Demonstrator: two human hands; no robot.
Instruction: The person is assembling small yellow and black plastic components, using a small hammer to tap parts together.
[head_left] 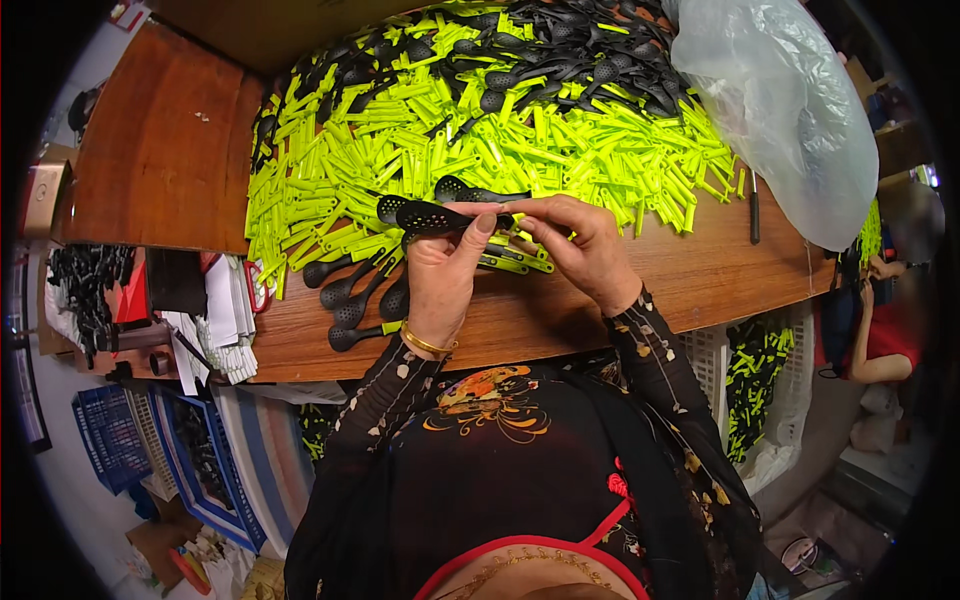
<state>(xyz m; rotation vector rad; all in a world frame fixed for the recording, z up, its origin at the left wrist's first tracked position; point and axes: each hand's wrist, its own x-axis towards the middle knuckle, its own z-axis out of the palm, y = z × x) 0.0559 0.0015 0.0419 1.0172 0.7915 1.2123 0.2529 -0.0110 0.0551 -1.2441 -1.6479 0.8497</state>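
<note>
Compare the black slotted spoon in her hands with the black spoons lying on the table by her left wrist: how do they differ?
The held spoon is lifted off the wooden table, gripped by the left hand and right hand, lying crosswise. The loose spoons rest untouched on the table, angled diagonally in a small cluster. Both are black with perforated bowls.

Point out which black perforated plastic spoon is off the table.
The black perforated plastic spoon pinched between the left hand and right hand; the other black spoons lie on the wooden table.
</note>
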